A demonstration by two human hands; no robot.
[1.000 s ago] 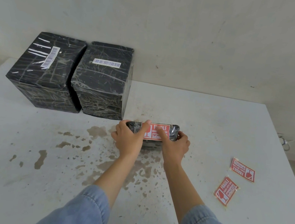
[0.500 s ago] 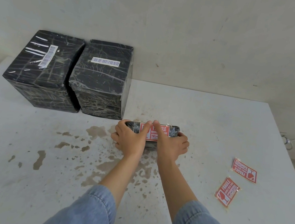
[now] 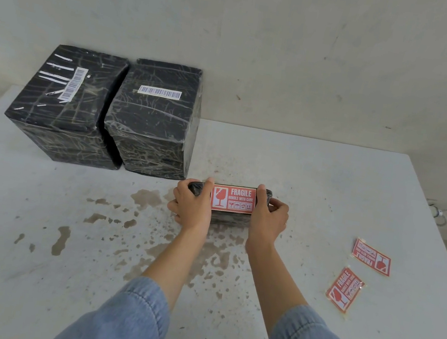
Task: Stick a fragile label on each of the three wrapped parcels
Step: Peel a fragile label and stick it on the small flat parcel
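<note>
A small flat black wrapped parcel (image 3: 228,218) lies at the table's middle. A red fragile label (image 3: 234,199) is stuck on its top, fully visible. My left hand (image 3: 193,204) grips the parcel's left end and my right hand (image 3: 267,215) grips its right end, thumbs pressing beside the label's edges. Two large black wrapped parcels stand at the back left, the left one (image 3: 62,100) and the right one (image 3: 156,119), each with a white barcode sticker and no red label. Two loose fragile labels lie at the right, one (image 3: 371,257) farther and one (image 3: 344,290) nearer.
The white table (image 3: 329,184) has brown stains around and in front of the small parcel. A white wall stands right behind the table. The table's right edge runs near the loose labels, with a cable beyond it.
My thumbs have slid apart from the label's middle to its two ends, uncovering the whole label. The small parcel has stayed in place.
</note>
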